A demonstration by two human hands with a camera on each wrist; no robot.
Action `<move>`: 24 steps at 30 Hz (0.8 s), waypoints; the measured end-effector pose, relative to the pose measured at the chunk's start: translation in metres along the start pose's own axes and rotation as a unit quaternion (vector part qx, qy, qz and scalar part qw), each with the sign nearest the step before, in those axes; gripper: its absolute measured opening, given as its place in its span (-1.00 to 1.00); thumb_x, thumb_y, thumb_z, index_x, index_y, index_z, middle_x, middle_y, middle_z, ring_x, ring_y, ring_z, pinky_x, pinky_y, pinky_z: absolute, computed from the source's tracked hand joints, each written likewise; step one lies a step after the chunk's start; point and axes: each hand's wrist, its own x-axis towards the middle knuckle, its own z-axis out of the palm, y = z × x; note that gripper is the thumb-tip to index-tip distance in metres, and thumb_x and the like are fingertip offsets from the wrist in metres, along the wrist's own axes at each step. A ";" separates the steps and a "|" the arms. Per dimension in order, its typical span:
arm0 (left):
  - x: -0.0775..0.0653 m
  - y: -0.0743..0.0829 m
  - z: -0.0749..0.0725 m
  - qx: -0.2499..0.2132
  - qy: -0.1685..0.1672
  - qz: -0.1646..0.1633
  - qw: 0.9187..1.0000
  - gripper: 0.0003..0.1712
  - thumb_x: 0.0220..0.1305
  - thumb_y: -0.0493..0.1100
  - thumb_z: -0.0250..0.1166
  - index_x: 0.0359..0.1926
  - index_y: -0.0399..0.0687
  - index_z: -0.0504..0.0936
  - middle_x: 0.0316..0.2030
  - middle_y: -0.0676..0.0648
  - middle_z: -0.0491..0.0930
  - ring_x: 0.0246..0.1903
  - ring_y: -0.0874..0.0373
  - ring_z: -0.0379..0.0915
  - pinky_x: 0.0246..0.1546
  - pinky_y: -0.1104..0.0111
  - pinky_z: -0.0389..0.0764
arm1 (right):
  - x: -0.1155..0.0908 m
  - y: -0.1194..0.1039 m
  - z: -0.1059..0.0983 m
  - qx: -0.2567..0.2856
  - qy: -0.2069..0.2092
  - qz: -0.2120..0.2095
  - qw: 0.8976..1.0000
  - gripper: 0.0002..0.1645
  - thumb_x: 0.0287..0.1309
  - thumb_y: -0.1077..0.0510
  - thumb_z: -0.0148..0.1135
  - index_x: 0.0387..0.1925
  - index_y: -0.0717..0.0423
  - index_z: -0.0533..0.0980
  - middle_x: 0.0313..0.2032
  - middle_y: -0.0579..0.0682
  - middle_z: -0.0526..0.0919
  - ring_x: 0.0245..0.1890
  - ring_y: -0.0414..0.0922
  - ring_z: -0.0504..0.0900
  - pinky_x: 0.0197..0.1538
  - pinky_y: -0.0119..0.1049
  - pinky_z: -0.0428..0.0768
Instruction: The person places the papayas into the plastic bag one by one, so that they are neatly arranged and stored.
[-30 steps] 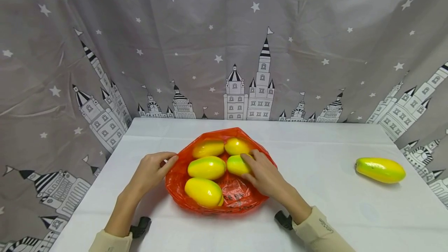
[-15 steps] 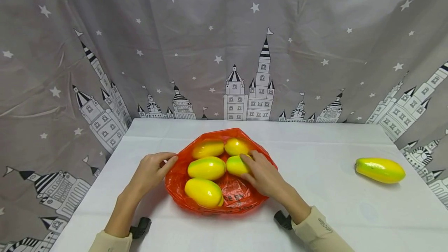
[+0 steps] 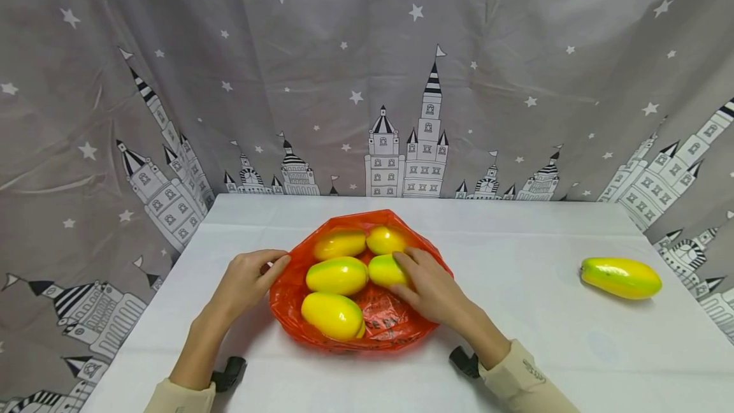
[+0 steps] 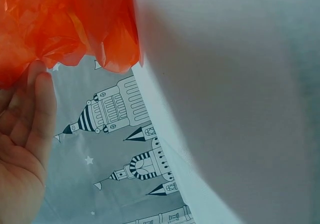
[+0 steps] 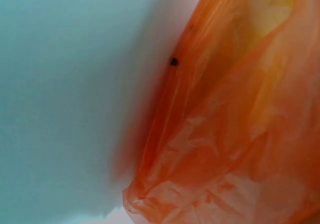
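Observation:
A red plastic bag (image 3: 378, 317) lies spread with its mouth facing up, holding several shiny yellow-green papayas (image 3: 337, 276). At its left rim, my left hand (image 3: 243, 282) pinches the plastic between thumb and fingers. The left wrist view shows that hand (image 4: 22, 144) with fingertips at the crumpled bag edge (image 4: 107, 34). My right hand (image 3: 430, 285) reaches over the right rim and grips a papaya (image 3: 384, 271) inside, thumb on the near side and fingers on the far side. Bag plastic (image 5: 215, 154) fills much of the right wrist view, where the right hand is hidden.
One more papaya (image 3: 621, 278) lies on the white tablecloth (image 3: 516, 241) far to the right. Behind the table hangs a grey curtain (image 3: 321, 50) printed with castles and stars. Black wrist mounts (image 3: 229, 373) sit at both wrists.

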 end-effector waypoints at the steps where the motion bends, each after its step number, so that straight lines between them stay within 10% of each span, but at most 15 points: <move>1: 0.000 0.000 0.000 -0.001 0.000 0.001 1.000 -0.81 0.34 -0.22 0.30 -0.13 -0.22 0.75 -0.26 -0.10 0.73 -0.39 0.12 0.60 -0.31 0.21 0.68 | 0.000 -0.001 -0.001 0.002 0.000 0.001 1.000 -0.31 0.26 -0.01 0.32 0.30 0.26 0.39 0.24 0.28 0.41 0.25 0.15 0.38 0.30 0.05 0.36; 24: 0.000 0.002 -0.001 -0.004 -0.006 -0.001 1.000 -0.80 0.34 -0.21 0.29 -0.12 -0.22 0.75 -0.25 -0.10 0.73 -0.37 0.10 0.60 -0.29 0.20 0.68 | -0.017 -0.004 -0.017 0.044 0.061 -0.024 0.997 -0.37 0.22 0.02 0.35 0.22 0.28 0.46 0.21 0.18 0.51 0.26 0.09 0.42 0.29 0.03 0.38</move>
